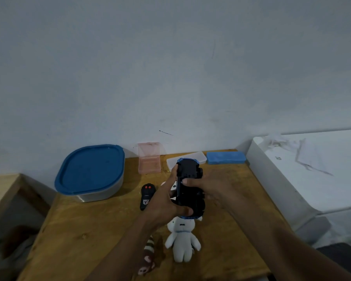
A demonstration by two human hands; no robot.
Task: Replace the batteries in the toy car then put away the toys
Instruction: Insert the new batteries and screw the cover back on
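I hold a blue toy car [189, 185] upside down above the wooden table [101, 230], its black underside facing me. My left hand [166, 199] grips the car's left side and near end. My right hand [211, 189] holds the right side, with its thumb pressed on the middle of the underside. A black remote [147, 196] with two red buttons lies on the table left of the car. A white plush toy [181, 239] lies below the car. A brown striped plush [148, 256] lies beside my left forearm.
A grey container with a blue lid [90, 172] stands at the back left. An open pink case [149, 158], a clear case [200, 157] and a blue case [226, 157] sit along the wall. A white cabinet [312, 169] adjoins the table's right edge.
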